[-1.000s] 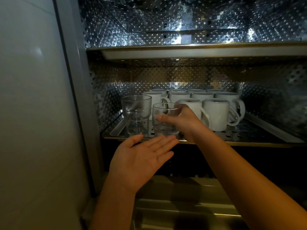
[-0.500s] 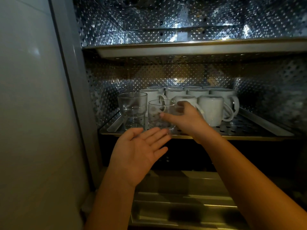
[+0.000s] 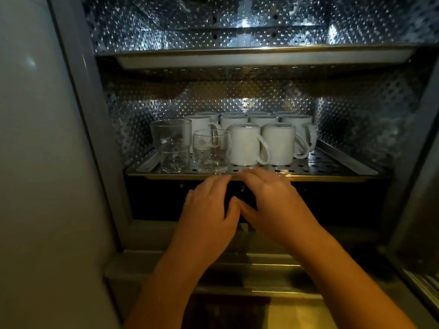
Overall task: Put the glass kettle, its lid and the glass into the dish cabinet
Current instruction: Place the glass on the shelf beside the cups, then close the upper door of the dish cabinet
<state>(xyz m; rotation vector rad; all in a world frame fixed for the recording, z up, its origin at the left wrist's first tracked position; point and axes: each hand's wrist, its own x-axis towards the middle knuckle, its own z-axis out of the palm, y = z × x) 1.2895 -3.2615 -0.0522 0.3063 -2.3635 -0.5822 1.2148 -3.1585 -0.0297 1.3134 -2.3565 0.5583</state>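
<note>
A short clear glass [image 3: 210, 150] stands upright near the front of the perforated metal tray [image 3: 320, 166] inside the dish cabinet. To its left stands a taller clear glass vessel [image 3: 171, 144], with no lid visible on it. My left hand [image 3: 211, 210] and my right hand [image 3: 273, 203] are side by side, palms down, just below the tray's front edge, with fingertips at that edge. Neither hand holds anything. Whether the fingers touch the tray is unclear.
Several white mugs [image 3: 244, 144] stand upside down in rows behind and right of the glass. An upper shelf [image 3: 261, 57] spans the cabinet above. The open door panel [image 3: 35, 162] is on the left. A lower metal ledge [image 3: 237, 264] lies under my forearms.
My right hand let go of the short glass and drew back to the tray's front edge. My left hand turned palm down and moved up beside it.
</note>
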